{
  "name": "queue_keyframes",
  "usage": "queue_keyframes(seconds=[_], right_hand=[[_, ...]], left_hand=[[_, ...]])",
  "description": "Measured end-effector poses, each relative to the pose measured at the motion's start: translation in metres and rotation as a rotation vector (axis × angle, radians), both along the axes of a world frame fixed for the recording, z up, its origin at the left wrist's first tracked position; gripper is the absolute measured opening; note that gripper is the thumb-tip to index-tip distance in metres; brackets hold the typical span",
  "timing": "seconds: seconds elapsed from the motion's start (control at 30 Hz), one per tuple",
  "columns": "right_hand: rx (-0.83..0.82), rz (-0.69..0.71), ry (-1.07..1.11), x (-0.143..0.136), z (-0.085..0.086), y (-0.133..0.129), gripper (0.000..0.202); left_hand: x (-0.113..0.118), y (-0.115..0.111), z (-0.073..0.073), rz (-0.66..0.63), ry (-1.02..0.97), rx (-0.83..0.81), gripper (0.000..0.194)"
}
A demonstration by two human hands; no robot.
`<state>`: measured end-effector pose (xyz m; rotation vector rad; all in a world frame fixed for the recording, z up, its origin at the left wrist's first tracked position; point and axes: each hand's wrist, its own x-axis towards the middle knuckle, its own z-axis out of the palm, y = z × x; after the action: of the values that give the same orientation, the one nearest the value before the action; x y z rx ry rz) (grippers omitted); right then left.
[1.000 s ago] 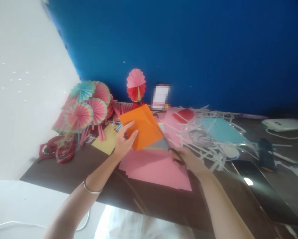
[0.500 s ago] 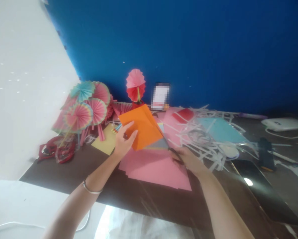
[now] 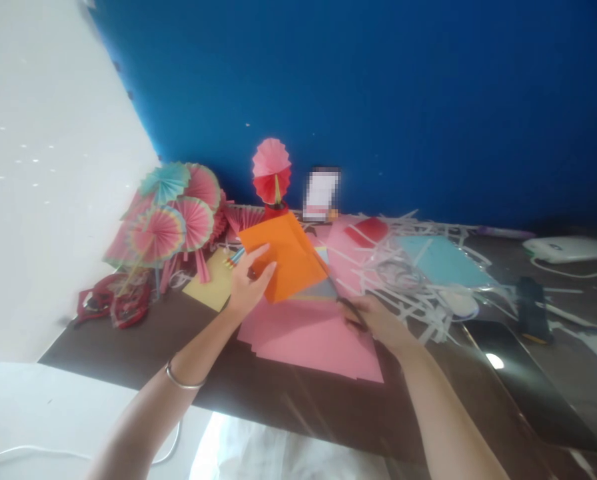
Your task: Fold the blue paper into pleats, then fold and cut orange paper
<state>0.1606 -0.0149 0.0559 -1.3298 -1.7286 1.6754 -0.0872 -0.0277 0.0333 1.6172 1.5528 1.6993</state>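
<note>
My left hand (image 3: 248, 279) grips the left edge of an orange sheet of paper (image 3: 291, 257), with the thumb and a finger on its face. In my right hand (image 3: 373, 321) is a pair of scissors (image 3: 352, 311), its dark handle in the fingers and its blades pointing at the right edge of the orange paper. How far the blades are into the sheet, I cannot tell. Below the orange paper lie a grey sheet (image 3: 314, 290) and a stack of pink paper (image 3: 313, 343) on the dark table.
Folded paper fans (image 3: 156, 233) crowd the left back, near red-handled items (image 3: 123, 300). White paper strips (image 3: 431, 310) and a light blue sheet (image 3: 446, 260) lie at the right. Farther right are a black glossy panel (image 3: 528, 383) and a white device (image 3: 568, 249). A phone (image 3: 321, 193) stands behind.
The top edge of the orange paper has dipped very slightly. Both hands stay almost where they were, still holding the paper and the scissors.
</note>
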Motion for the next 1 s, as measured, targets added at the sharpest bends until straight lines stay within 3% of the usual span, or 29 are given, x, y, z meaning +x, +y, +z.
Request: queue_keyframes(seconds=[1.0], right_hand=[[0.024,0.017,-0.006,0.0026,0.0025,-0.0004,0.044]], left_hand=[[-0.001,0.0023,-0.0026,-0.046,-0.026,0.011,0.035]])
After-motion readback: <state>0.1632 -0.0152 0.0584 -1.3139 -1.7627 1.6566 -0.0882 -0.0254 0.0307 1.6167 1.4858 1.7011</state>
